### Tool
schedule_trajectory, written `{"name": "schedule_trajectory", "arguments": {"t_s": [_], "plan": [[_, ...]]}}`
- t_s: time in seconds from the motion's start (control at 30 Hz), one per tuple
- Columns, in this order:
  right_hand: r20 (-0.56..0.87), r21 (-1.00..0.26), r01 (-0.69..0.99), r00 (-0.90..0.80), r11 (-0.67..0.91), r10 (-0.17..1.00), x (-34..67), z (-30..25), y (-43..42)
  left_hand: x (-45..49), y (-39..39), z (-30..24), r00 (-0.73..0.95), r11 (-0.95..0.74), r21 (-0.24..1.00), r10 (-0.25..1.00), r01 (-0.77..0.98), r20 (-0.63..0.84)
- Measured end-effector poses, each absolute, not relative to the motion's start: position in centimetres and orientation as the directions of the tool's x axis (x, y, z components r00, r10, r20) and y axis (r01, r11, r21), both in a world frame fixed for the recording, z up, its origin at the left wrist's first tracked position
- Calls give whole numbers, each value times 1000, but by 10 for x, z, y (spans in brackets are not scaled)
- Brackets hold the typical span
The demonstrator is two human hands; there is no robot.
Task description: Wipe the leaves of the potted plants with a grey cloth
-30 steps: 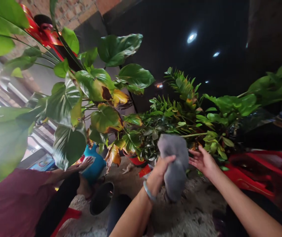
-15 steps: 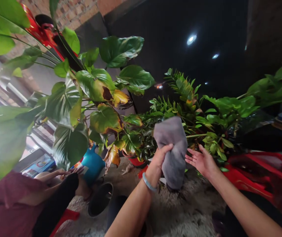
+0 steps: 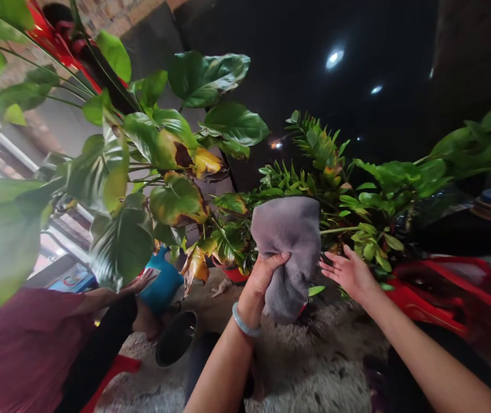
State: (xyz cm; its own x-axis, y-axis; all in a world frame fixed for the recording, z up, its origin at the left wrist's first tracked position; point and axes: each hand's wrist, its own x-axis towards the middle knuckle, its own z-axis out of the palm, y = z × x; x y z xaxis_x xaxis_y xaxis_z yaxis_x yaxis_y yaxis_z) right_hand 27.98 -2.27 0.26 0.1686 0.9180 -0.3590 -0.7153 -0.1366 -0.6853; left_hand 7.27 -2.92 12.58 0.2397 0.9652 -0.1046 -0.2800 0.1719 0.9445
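Observation:
My left hand (image 3: pixel 259 280) grips a grey cloth (image 3: pixel 288 246) and holds it up in front of a leafy green potted plant (image 3: pixel 314 183). A pale bangle (image 3: pixel 244 326) circles that wrist. My right hand (image 3: pixel 349 274) is open, palm up, just right of the cloth and apart from it, beside small green leaves (image 3: pixel 372 246). A big-leaved plant (image 3: pixel 159 155) with yellowed, browned leaves rises to the left of the cloth.
A person in a dark red top (image 3: pixel 17 338) sits at lower left, a hand (image 3: pixel 140 282) on a blue pot (image 3: pixel 163 281). A dark round pot (image 3: pixel 176 338) lies on the shaggy rug (image 3: pixel 314 373). Red plastic furniture (image 3: pixel 439 298) stands at the right.
My left hand has raised the grey cloth higher against the foliage and spread it wider. My right hand stayed open beside it. The other person's hand is back on the blue pot.

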Motion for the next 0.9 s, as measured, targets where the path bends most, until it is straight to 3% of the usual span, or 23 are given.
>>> {"name": "schedule_trajectory", "arguments": {"t_s": [0.13,0.27,0.37,0.5,0.6,0.73,0.83,0.9], "plan": [[-342,-687,-711,133,-151,930,282,5,-25,59,-57,68,243,315,947,925,-65,-291],[-375,-688,-703,135,-178,917,284,9,-26,50,-87,53,507,305,946,802,106,-315],[-399,-674,-716,141,-185,906,280,15,-28,56,-73,88,485,207,978,854,15,-188],[-344,-664,-737,154,-124,926,275,21,-31,71,-38,116,180,191,927,974,-323,-138],[-350,-669,-729,132,-149,927,275,21,-32,75,-41,92,109,243,945,969,-218,-224],[-404,-678,-709,139,-194,904,278,17,-32,56,-75,57,255,325,946,915,-1,-314],[-403,-680,-702,118,-211,907,281,18,-34,29,-85,73,320,277,960,913,-36,-252],[-379,-682,-706,119,-191,918,281,20,-35,14,-75,98,215,262,954,950,-143,-228]]}}
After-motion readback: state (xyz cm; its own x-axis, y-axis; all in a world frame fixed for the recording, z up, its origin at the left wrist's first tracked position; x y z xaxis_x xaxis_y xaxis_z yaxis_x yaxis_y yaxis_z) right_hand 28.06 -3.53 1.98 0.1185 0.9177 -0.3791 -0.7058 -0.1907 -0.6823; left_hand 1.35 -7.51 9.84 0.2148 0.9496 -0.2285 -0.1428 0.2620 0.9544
